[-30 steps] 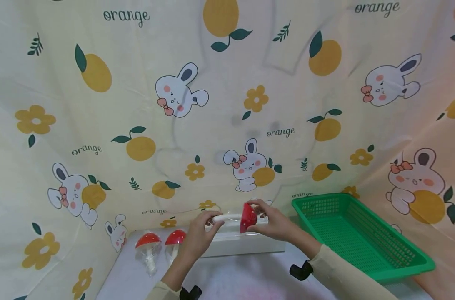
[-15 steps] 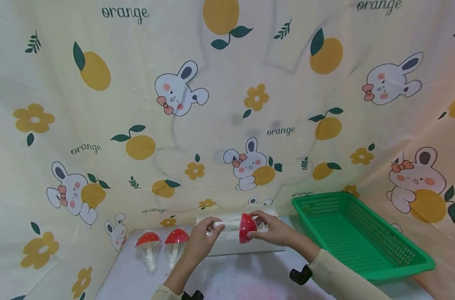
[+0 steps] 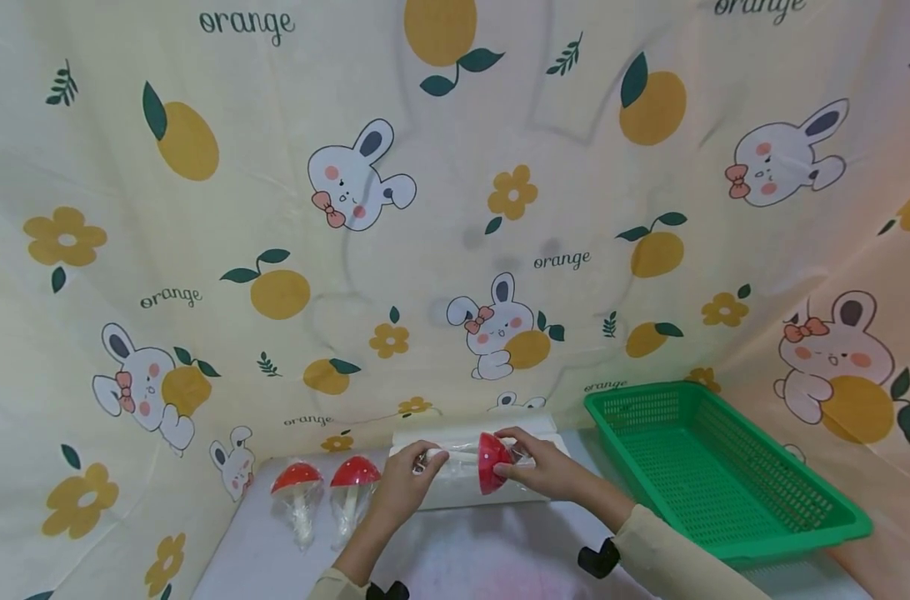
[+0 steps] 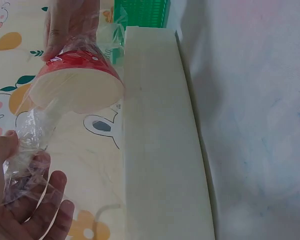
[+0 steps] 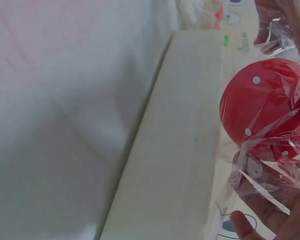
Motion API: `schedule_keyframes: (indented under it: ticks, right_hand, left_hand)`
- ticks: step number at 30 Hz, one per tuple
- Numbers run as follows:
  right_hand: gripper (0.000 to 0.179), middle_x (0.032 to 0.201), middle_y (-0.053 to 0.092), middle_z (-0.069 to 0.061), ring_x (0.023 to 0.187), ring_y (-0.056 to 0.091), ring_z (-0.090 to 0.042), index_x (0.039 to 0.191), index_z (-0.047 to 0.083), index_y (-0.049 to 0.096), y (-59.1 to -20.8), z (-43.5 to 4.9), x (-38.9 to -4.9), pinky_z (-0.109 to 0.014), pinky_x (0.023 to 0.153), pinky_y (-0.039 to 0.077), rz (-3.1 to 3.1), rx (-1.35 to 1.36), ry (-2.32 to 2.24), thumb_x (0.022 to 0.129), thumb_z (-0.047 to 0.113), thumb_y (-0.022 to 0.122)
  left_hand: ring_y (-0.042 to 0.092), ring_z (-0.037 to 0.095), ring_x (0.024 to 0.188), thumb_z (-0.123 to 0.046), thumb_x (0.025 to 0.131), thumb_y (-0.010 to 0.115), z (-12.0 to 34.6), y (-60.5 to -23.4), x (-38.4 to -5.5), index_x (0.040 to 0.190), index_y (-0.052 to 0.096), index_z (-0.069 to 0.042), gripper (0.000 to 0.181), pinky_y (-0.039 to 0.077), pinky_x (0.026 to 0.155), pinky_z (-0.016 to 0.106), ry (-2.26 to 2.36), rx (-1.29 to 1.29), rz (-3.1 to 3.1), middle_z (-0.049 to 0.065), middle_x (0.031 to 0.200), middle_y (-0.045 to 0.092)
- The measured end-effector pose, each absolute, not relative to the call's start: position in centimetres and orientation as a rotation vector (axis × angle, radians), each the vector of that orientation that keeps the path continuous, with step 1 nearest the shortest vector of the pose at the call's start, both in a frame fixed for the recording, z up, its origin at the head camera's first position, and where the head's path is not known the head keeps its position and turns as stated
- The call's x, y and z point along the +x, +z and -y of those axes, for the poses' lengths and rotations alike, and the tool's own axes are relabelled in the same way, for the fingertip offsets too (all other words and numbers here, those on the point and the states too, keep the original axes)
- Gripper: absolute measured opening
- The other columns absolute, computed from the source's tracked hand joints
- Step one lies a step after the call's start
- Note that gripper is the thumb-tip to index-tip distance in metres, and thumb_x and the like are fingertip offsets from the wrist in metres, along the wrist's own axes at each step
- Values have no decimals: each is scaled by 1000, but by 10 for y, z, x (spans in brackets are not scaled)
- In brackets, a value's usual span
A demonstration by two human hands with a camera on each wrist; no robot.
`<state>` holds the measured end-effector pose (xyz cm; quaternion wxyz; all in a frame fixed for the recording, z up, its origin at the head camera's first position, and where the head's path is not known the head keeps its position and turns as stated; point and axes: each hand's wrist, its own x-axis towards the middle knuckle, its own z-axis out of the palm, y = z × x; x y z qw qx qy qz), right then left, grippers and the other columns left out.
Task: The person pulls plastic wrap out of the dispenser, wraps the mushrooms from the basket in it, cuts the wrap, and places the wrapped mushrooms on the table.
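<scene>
A toy mushroom [image 3: 492, 463] with a red, white-dotted cap and pale stem lies sideways in clear plastic wrap between both hands. At its stem end, my left hand [image 3: 404, 487] pinches the stem and wrap between thumb and fingers. My right hand [image 3: 551, 468] holds the cap from the right, thumb below and fingers above. In the left wrist view, the cap's cream underside [image 4: 75, 90] faces the camera and crumpled film trails into the left hand [image 4: 27, 195]. The right wrist view has the dotted red top [image 5: 262, 107] under loose film, with the right hand's fingers [image 5: 270, 205] beside it.
A long white box [image 3: 455, 493] lies behind and beneath the held mushroom. Two more wrapped mushrooms, one farther left [image 3: 297, 492] and one nearer the left hand [image 3: 352, 477], lie on the white table. A green basket [image 3: 792, 546] stands at the right, before a printed cloth [image 3: 440, 200].
Both hands have lowered slightly with the mushroom, bringing it in front of the white box. The cap has turned a little, showing more of its dotted top. Both grips stay the same.
</scene>
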<state>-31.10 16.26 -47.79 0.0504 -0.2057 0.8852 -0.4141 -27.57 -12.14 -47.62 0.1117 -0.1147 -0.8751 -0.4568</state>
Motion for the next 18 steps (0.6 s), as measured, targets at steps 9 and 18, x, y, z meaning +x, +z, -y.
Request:
schedule_keyframes:
  ticks: [9, 18]
  right_hand:
    - [65, 135, 68, -6, 129, 60, -35, 151, 26, 55, -481, -164, -314, -65, 98, 57, -2717, -646, -1205, 97, 54, 77]
    - [71, 154, 56, -6, 137, 58, -36, 158, 30, 48, -482, -164, -310, -60, 100, 58, -2847, -831, -1271, 96, 43, 81]
  left_hand:
    - [63, 17, 91, -49, 103, 70, 120, -483, -282, 106, 72, -18, 31, 59, 76, 33, -1320, -307, 2632, -5, 94, 69]
    - [63, 18, 94, -51, 103, 69, 118, -486, -286, 107, 72, -18, 33, 61, 80, 37, -1330, -297, 2643, -3, 99, 71]
